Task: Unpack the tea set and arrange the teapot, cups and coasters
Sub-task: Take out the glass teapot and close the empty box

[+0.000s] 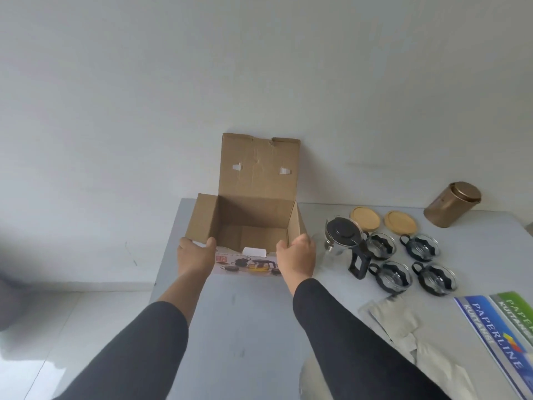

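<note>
On the tabletop (245,313), open box (245,226) near left edge; left hand (196,252) and right hand (297,252) each grip a near corner; teapot (343,241), four cups (380,243) and two coasters (365,216) sit right of box.

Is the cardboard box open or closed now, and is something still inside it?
Open. The cardboard box has its lid flap standing up against the wall, and the visible inside shows only bare cardboard. The near bottom is hidden, so I cannot tell there.
</note>
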`<state>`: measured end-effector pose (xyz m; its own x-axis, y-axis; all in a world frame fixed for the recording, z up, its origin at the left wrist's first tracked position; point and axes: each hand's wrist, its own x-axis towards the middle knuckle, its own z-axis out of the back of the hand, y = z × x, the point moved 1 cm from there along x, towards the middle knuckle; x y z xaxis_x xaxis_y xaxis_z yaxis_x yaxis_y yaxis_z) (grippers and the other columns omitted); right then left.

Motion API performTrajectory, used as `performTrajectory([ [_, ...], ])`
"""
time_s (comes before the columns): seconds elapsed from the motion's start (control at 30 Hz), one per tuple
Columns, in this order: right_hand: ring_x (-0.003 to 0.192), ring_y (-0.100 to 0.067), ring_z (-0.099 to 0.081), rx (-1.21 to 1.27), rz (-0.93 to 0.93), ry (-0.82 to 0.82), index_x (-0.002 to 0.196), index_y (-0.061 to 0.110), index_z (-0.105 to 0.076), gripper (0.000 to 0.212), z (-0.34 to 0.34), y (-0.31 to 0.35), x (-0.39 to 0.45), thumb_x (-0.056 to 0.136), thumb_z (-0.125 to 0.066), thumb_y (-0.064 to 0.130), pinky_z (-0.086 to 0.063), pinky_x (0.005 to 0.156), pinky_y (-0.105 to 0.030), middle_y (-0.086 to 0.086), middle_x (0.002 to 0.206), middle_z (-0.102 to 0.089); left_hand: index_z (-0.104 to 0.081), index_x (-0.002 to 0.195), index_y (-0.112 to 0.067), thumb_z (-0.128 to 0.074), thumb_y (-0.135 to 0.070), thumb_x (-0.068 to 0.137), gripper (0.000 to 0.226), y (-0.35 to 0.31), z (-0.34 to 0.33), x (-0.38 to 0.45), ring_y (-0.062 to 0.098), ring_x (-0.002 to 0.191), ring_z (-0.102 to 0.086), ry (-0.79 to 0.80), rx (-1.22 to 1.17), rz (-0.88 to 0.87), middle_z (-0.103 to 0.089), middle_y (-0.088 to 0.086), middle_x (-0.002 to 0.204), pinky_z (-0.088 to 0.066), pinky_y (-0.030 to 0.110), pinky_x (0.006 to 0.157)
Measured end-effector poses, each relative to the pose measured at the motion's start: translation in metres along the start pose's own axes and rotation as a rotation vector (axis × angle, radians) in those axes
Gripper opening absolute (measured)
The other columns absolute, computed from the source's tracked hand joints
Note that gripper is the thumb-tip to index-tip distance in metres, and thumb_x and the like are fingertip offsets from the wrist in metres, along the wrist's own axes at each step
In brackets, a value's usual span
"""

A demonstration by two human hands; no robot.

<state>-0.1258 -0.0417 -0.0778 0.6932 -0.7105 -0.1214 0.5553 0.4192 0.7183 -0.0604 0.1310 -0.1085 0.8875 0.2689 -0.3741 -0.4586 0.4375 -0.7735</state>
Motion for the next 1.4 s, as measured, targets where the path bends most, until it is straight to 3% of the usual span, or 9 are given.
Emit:
performTrajectory([
  [0.1,0.109,-0.031,-0.053,-0.024,-0.073,-0.029,0.119,-0.003,-0.047,0.039,-0.003,0.007,-0.008,0.091,-0.053,0.024,-0.039,0.077,-0.028,-0.017,0.122,-0.049,-0.04,0.118,-0.006,-0.048,-0.012,0.089,0.031,-0.009,0.001,-0.005,0.035,0.096,-0.056,-0.039,-0.141,-0.046,-0.052,0.011,0.1,-0.047,0.039,0.078],
  [0.17,0.114,-0.031,-0.051,-0.009,-0.129,-0.016,0.125,-0.003,-0.043,0.045,-0.005,0.014,-0.009,0.091,-0.053,0.025,-0.042,0.085,-0.031,-0.018,0.128,-0.047,-0.037,0.127,-0.013,-0.042,0.0,0.086,0.044,-0.012,0.003,-0.01,0.031,0.087,-0.054,-0.071,-0.156,-0.124,-0.052,0.005,0.096,-0.047,0.036,0.074],
  [0.33,0.119,-0.035,-0.048,0.053,-0.248,0.053,0.129,-0.001,-0.041,0.05,-0.016,0.034,-0.007,0.089,-0.056,0.026,-0.043,0.093,-0.035,-0.02,0.132,-0.044,-0.033,0.138,-0.029,-0.032,0.008,0.084,0.065,-0.009,0.019,-0.01,0.03,0.095,-0.055,-0.15,-0.063,-0.27,-0.058,0.003,0.112,-0.048,0.038,0.079],
  [0.67,0.109,-0.038,-0.057,0.384,-0.469,0.022,0.125,-0.002,-0.036,0.05,-0.033,0.046,-0.016,0.088,-0.059,0.021,-0.045,0.075,-0.033,-0.022,0.13,-0.049,-0.031,0.144,-0.032,-0.035,0.011,0.087,0.072,0.0,0.036,0.002,0.029,0.118,-0.051,-0.046,0.117,-0.371,-0.046,0.009,0.137,-0.039,0.028,0.079],
  [0.87,0.077,-0.025,-0.056,0.45,-0.507,0.127,0.117,0.0,-0.059,0.034,-0.035,0.042,-0.016,0.089,-0.058,0.02,-0.042,0.066,-0.028,-0.008,0.093,-0.059,-0.025,0.145,-0.04,-0.042,0.01,0.088,0.078,0.006,0.043,0.009,0.028,0.109,-0.054,-0.04,0.184,-0.44,-0.043,0.01,0.134,-0.043,0.024,0.07],
  [1.07,0.093,-0.023,-0.059,0.594,-0.318,-0.032,0.132,0.019,-0.05,0.045,-0.03,0.05,-0.025,0.091,-0.044,0.003,-0.04,0.074,-0.024,-0.001,0.128,-0.058,-0.026,0.146,-0.041,-0.041,0.012,0.087,0.08,0.005,0.048,0.013,0.017,0.097,-0.047,-0.004,0.207,-0.448,-0.037,0.005,0.138,-0.042,0.022,0.072],
  [1.2,0.111,-0.021,-0.057,0.493,-0.09,-0.048,0.121,0.026,-0.062,0.037,-0.024,0.058,-0.027,0.093,-0.044,0.009,-0.041,0.081,-0.02,0.001,0.123,-0.058,-0.031,0.144,-0.039,-0.05,-0.021,0.095,0.056,0.008,0.05,0.018,0.022,0.121,-0.046,0.104,0.275,-0.522,-0.027,0.003,0.149,-0.046,0.033,0.095],
  [1.3,0.109,-0.022,-0.054,0.31,0.092,0.044,0.109,0.017,-0.07,0.03,-0.022,0.061,-0.027,0.093,-0.045,0.012,-0.04,0.085,-0.02,-0.004,0.115,-0.062,-0.041,0.139,-0.033,-0.059,-0.062,0.079,0.069,0.01,0.046,0.018,0.024,0.14,-0.029,0.204,0.344,-0.505,-0.012,0.002,0.155,-0.036,0.04,0.108],
  [1.4,0.078,-0.03,-0.048,0.122,0.157,0.151,0.059,0.009,-0.058,0.033,-0.032,0.059,-0.027,0.087,-0.045,0.02,-0.035,0.058,-0.032,-0.009,0.067,-0.056,-0.053,0.13,-0.027,-0.055,-0.065,0.08,0.063,0.007,0.042,0.017,0.025,0.141,-0.027,0.167,0.326,-0.498,-0.012,0.003,0.155,-0.033,0.04,0.11],
])
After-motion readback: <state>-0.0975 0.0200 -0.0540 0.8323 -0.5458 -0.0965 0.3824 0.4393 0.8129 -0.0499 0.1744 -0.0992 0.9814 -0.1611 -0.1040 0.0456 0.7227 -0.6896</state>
